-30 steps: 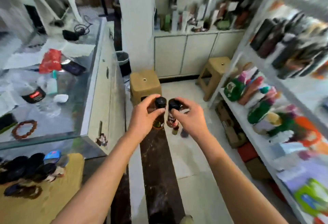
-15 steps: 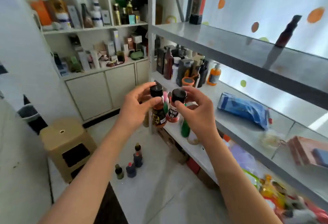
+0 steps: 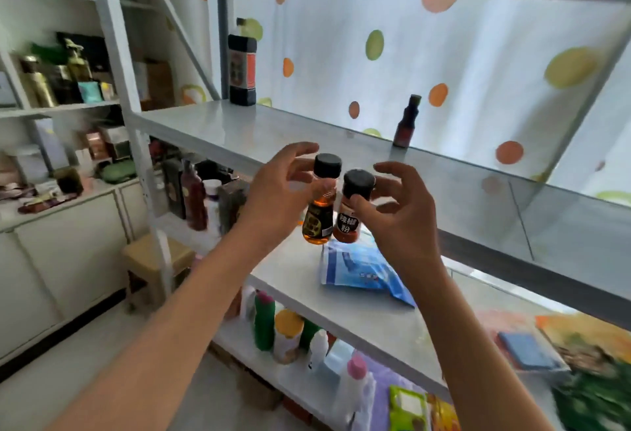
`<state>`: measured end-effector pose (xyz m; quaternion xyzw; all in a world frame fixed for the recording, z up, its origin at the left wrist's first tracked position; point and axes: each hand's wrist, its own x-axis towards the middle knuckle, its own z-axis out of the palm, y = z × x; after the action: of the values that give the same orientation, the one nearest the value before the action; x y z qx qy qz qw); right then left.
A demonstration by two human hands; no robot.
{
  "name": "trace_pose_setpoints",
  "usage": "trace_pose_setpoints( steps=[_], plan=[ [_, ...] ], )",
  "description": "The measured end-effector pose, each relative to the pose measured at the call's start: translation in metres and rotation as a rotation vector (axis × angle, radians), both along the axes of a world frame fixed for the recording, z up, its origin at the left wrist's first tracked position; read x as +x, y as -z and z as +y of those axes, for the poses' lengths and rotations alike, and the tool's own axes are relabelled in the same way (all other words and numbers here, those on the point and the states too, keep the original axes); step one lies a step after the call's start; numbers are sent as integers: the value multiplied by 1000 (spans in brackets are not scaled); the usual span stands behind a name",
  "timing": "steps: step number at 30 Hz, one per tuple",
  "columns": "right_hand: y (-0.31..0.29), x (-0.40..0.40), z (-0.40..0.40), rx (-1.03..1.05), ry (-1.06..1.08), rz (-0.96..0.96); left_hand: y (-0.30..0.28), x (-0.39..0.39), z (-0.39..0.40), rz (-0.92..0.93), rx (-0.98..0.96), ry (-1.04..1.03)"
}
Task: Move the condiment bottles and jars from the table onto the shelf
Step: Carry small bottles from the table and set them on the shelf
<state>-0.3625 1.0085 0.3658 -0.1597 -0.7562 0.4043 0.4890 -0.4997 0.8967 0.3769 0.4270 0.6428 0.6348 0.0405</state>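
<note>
My left hand (image 3: 276, 195) holds a small amber oil bottle (image 3: 319, 215) with a black cap and dark label. My right hand (image 3: 397, 215) holds a red chili powder jar (image 3: 348, 222) with a black cap and white characters on its label. Both are raised side by side just in front of the edge of the grey metal shelf (image 3: 239, 130). On that shelf stand a tall dark bottle (image 3: 242, 65) at the back left and a small dark sauce bottle (image 3: 406, 121) farther right.
A blue plastic packet (image 3: 365, 270) lies on the shelf level below. Dark bottles (image 3: 194, 198) crowd that level's left end. Lower levels hold several colourful bottles (image 3: 286, 335) and packets. A tan stool (image 3: 153, 256) stands on the floor by the white cabinet (image 3: 61, 259).
My view swung from the floor and counter up to the shelving. Both hands rose with the two bottles, from below the middle level to the front edge of the upper grey shelf.
</note>
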Motion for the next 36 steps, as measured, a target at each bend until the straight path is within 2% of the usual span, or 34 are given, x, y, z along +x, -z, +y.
trace_pose_setpoints(
  steps=[9, 15, 21, 28, 36],
  plan=[
    [-59, -34, 131, 96, 242, -70, -49, -61, 160, 133, 26, 230],
    [-72, -31, 212, 31, 404, -134, -63, -68, 266, 162, -30, 408],
    [-62, -27, 284, 0, 431, -297, -41, -59, 344, 204, -90, 369],
    [-66, -40, 344, -32, 394, -390, -36, -70, 400, 224, -89, 311],
    [-39, -60, 373, -127, 403, -337, -20, -74, 423, 95, -3, 273]
  ],
)
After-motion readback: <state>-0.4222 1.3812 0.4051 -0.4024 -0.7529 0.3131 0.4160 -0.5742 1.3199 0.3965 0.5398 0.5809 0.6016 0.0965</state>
